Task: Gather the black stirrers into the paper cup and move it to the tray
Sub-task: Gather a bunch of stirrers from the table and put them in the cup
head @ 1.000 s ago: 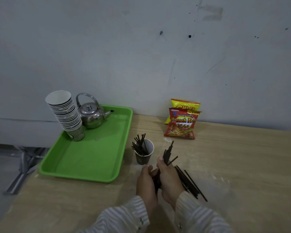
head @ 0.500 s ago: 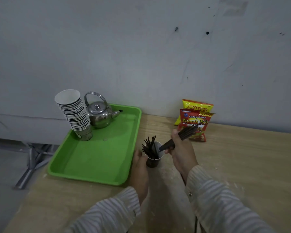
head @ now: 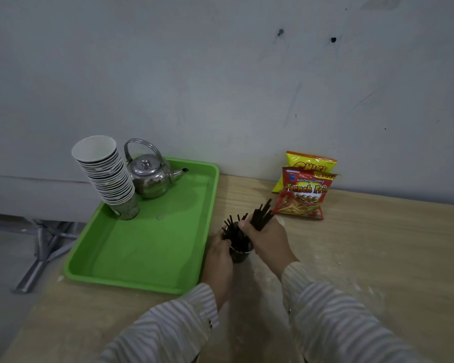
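A small paper cup stands on the wooden table just right of the green tray. Several black stirrers stick up out of it. My left hand wraps around the cup's left side. My right hand grips a bundle of black stirrers, tilted up to the right, with their lower ends down in the cup's mouth. The cup's rim is mostly hidden by my hands.
On the tray's far end stand a leaning stack of paper cups and a steel kettle. Two snack bags lean against the grey wall behind the cup. The table's left edge drops to the floor.
My right hand has swung the bundle of stirrers from level above the cup to steeply tilted, with its ends lowered into the cup. My left hand has closed around the cup.
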Tool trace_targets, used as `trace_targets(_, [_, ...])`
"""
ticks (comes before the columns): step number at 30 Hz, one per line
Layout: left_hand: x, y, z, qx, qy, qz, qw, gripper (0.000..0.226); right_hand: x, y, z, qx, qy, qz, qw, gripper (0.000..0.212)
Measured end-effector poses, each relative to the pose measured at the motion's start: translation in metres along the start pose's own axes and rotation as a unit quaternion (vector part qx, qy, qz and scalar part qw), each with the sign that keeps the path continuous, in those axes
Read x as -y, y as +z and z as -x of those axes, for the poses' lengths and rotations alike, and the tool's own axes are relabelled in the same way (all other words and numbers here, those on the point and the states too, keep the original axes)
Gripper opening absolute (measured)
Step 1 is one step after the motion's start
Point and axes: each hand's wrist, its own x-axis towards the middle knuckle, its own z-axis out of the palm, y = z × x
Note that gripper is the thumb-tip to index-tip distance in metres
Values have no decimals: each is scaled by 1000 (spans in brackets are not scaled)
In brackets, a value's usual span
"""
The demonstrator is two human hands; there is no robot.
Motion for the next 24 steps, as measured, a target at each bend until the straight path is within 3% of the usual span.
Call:
trace_targets(7, [1,-2,2,10,67,-106,992,32,4,-4,1,4,-72,82,994,7])
trace_targets(13, [0,-2,1,-3,87,-169,982,31,7,-4,5,0,-71,58,996,8])
trace_targets(19, [4,-3,2,-9,69,-145,987,30,13,-5,10,-9,-63,-6,998,25])
trace_targets(24, [0,0,4,-25,54,-114,992,30,12,-6,11,1,-65,46,997,24])
